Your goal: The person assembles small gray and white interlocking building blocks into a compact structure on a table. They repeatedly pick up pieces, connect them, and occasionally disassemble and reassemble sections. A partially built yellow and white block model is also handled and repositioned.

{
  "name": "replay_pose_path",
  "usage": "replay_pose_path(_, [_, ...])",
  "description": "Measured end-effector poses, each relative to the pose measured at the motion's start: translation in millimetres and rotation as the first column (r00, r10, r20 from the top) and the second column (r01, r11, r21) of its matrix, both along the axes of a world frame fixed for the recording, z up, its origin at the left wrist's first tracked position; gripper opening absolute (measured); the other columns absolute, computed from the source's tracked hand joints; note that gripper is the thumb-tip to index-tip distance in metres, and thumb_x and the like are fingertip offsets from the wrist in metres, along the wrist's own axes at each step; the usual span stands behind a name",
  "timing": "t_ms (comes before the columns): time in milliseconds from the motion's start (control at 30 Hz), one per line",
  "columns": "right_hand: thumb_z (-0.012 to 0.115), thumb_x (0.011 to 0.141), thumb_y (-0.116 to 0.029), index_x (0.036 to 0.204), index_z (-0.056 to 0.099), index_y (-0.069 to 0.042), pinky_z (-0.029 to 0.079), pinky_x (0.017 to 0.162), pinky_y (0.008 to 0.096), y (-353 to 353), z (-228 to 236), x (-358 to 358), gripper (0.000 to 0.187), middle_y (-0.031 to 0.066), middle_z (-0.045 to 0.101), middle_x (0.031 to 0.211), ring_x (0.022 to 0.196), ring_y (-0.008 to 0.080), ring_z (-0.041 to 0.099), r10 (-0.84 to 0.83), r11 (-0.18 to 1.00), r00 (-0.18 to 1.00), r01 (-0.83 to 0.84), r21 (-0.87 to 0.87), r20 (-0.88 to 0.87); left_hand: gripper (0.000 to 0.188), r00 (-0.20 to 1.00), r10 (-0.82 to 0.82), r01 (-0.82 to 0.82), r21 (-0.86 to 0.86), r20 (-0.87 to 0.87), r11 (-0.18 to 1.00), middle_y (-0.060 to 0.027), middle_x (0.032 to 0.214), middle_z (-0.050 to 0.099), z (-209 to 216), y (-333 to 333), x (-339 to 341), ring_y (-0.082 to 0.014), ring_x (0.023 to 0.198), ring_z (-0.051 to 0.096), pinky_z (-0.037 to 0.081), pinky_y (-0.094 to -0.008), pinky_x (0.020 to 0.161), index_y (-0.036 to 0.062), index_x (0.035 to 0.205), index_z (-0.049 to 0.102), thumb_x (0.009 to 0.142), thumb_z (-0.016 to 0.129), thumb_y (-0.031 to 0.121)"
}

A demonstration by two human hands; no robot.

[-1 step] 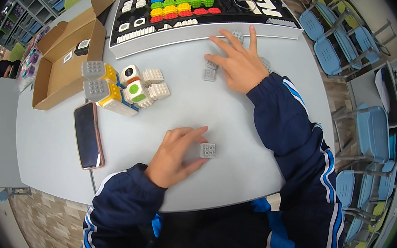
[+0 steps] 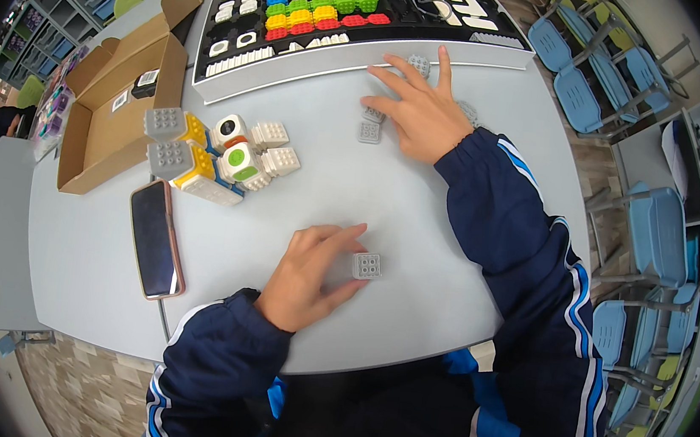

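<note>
A small grey building block (image 2: 367,265) with four studs stands near the front of the table. My left hand (image 2: 306,275) curls round its left side, thumb at its lower edge and fingers behind it. Farther back, my right hand (image 2: 422,117) is spread, palm down, holding nothing that I can see. Around it lie loose grey pieces: a square block (image 2: 368,132) left of the palm, another partly under the fingers, a studded piece (image 2: 419,64) beyond the fingertips, and a round grey piece (image 2: 468,111) by the wrist, partly covered.
A white-edged kit tray (image 2: 366,68) of colored blocks and white parts spans the back. An assembled block model (image 2: 202,160) stands left, beside an open cardboard box (image 2: 84,152). A phone (image 2: 155,241) lies near the left table seam. Blue chairs (image 2: 656,229) stand on the right.
</note>
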State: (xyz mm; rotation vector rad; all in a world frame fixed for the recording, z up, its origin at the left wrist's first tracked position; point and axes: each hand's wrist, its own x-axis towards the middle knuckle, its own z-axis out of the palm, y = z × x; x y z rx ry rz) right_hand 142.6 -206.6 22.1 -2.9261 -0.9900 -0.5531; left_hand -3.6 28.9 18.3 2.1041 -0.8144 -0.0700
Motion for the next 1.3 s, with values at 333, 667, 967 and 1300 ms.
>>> replay_pose_path(333, [0.071,0.079,-0.020,0.096,0.070,-0.008,0.007,0.107,0.0734,-0.9,13.8,1.7,0.021,0.0032,0.056,0.124,0.134,0.0198,0.035,-0.004,0.993,0.995,0.015,0.117,-0.097,0.067,1.000,0.015,-0.015,-0.003,-0.005,1.000,-0.0047,0.107,0.065,-0.8,-1.4,1.7,-0.0255,0.109,0.052,0.038,-0.0365,0.096,0.0050,0.131,0.050,0.070,0.078,0.002])
replay_pose_path(667, [0.070,0.081,-0.023,0.100,0.069,-0.005,0.011,0.110,0.0678,7.7,22.9,-12.2,0.026,0.0060,0.057,0.123,0.132,0.0228,0.038,0.005,0.999,0.972,0.003,0.032,-0.236,0.067,1.000,0.006,-0.006,-0.013,0.007,1.000,-0.0051,0.108,0.065,-0.7,-1.2,2.0,-0.0258,0.109,0.051,0.038,-0.0366,0.096,0.0048,0.131,0.050,0.070,0.078,0.002])
replay_pose_path(967, [0.070,0.081,-0.024,0.111,0.065,-0.014,0.016,0.110,0.0638,14.3,14.3,-16.1,0.032,0.0015,0.064,0.100,0.112,0.0209,0.053,0.028,0.996,0.959,-0.002,0.093,-0.281,0.067,1.000,0.001,-0.001,-0.005,0.014,1.000,-0.0054,0.109,0.065,-1.2,-1.5,1.3,-0.0261,0.109,0.052,0.038,-0.0366,0.096,0.0047,0.130,0.050,0.069,0.078,0.002])
replay_pose_path(1300, [0.068,0.079,-0.015,0.101,0.064,-0.014,0.019,0.110,0.0613,12.9,12.9,-26.1,0.022,0.0042,0.065,0.092,0.103,0.0237,0.058,0.058,0.973,0.966,0.001,0.231,-0.250,0.069,1.000,0.005,-0.004,-0.006,0.026,1.000,-0.0064,0.108,0.065,-0.7,-2.8,1.6,-0.0265,0.106,0.053,0.039,-0.0367,0.095,0.0056,0.132,0.049,0.069,0.078,0.002])
